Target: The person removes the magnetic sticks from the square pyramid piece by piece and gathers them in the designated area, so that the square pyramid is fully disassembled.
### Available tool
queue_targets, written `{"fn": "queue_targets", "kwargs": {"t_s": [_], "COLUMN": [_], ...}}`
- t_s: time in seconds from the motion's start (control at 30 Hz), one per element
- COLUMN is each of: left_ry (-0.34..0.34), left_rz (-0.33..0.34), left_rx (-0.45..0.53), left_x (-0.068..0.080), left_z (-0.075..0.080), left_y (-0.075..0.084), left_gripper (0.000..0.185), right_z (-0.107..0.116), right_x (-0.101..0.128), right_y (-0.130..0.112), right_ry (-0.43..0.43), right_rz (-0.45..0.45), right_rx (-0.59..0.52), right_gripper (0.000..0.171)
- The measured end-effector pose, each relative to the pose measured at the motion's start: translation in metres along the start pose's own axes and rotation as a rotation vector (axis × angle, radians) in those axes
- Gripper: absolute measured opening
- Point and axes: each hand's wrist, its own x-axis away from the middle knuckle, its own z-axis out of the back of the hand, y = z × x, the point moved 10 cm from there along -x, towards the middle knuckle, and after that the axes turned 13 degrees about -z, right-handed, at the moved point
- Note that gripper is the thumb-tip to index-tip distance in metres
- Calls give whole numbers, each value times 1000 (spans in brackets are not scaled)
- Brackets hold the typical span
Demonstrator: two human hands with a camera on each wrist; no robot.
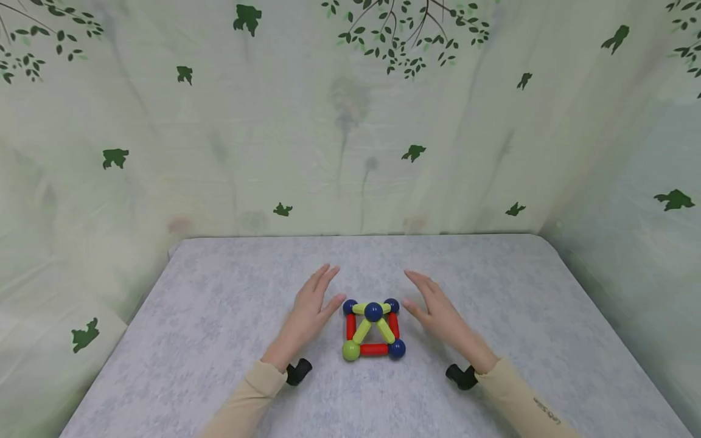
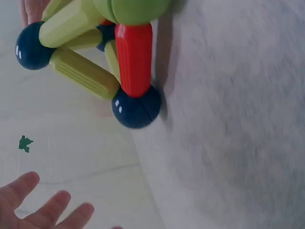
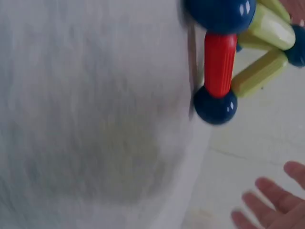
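A small pyramid toy (image 1: 373, 330) of red and yellow-green rods joined by dark blue balls and one green ball stands on the grey table (image 1: 219, 340). My left hand (image 1: 312, 307) hovers just left of it, fingers straight and spread, holding nothing. My right hand (image 1: 435, 304) hovers just right of it, also flat and empty. Neither hand touches the toy. The left wrist view shows the toy (image 2: 109, 62) close up with the left fingertips (image 2: 43, 205) below. The right wrist view shows the toy (image 3: 233, 52) and the right fingertips (image 3: 274, 202).
A pale green curtain with leaf prints (image 1: 350, 121) surrounds the table at the back and sides. The grey table surface stretches bare around the toy. Beige sleeves (image 1: 246, 401) cover both forearms, with a black wrist mount (image 1: 298, 371) on each.
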Motion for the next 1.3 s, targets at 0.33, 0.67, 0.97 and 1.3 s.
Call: {"fn": "queue_targets", "kwargs": {"t_s": [0.33,0.67,0.97,1.3], "left_ry": [-7,-26,-27,-152], "left_rz": [49,-74,-132,-210], "left_rx": [671,529,511,569], "left_x": [-6,-6,-14,-18], "left_z": [-40,-58,-47,-58], "left_y": [21,28,24,32], "left_gripper": [38,36,35,35], "right_z": [-38,-55,-52,-31], "right_x": [13,18,21,6], "right_y": [-8,-12,-13,-11], "right_ry": [-276,-281,-285,-88], "right_rz": [-137,-173,-167,-71], "right_rx": [-488,-479,-536,-405], "right_gripper": [31,20,19,18]}}
